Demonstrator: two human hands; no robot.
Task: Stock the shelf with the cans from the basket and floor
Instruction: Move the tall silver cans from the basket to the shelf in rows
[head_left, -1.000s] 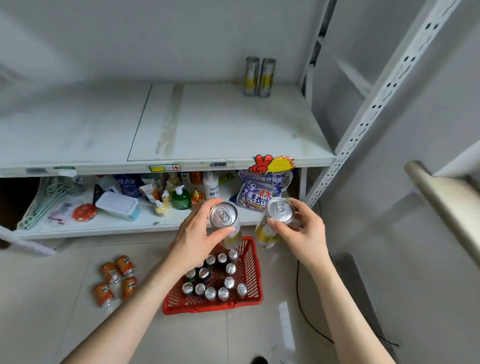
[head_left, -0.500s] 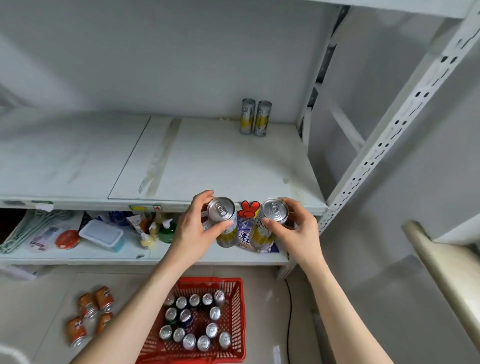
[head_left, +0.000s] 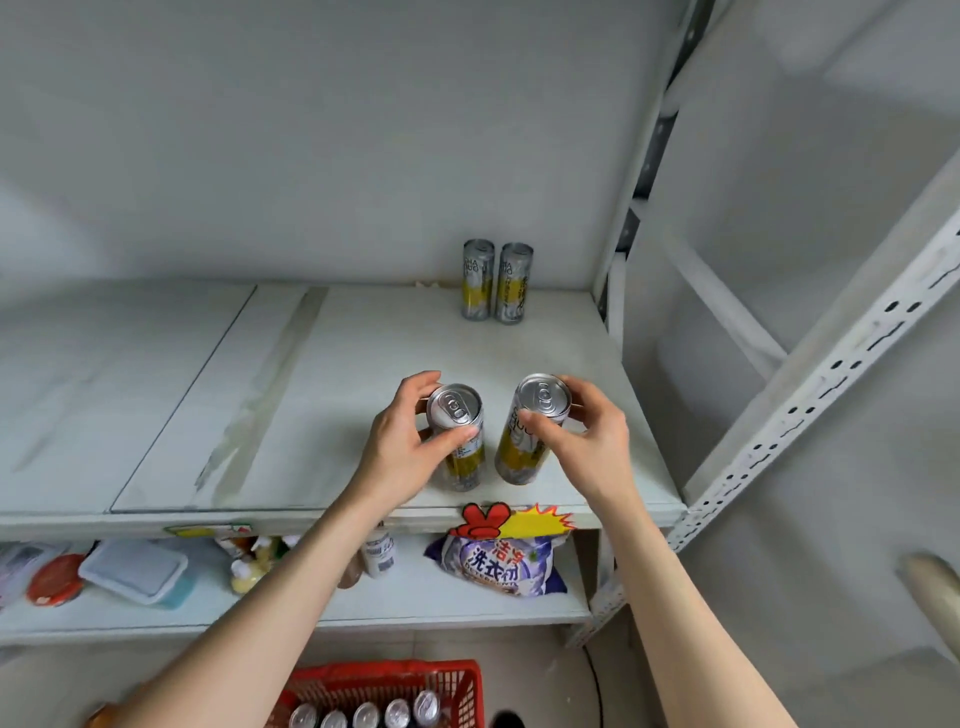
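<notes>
Both hands have risen from above the red plastic basket (head_left: 384, 669). The left hand (head_left: 397, 452) now holds its slim silver-and-yellow can (head_left: 467, 460), and the right hand (head_left: 592, 441) its matching can (head_left: 519, 457), at the front of the white shelf board (head_left: 363, 374).

Lower tier (head_left: 441, 608): purple-white detergent bag (head_left: 493, 564) lying at right end; white bottle (head_left: 379, 553) left of it, partly hidden; cluster of small yellow bottles (head_left: 249, 564), blurred; clear lidded box (head_left: 137, 571) further left, red round item (head_left: 54, 579) beside it. Red-and-yellow promo sticker (head_left: 511, 519) hanging just above bag. Thin black cable (head_left: 597, 683) low at right. Beige rail (head_left: 935, 587) at right edge. Plain grey wall (head_left: 311, 130) behind
</notes>
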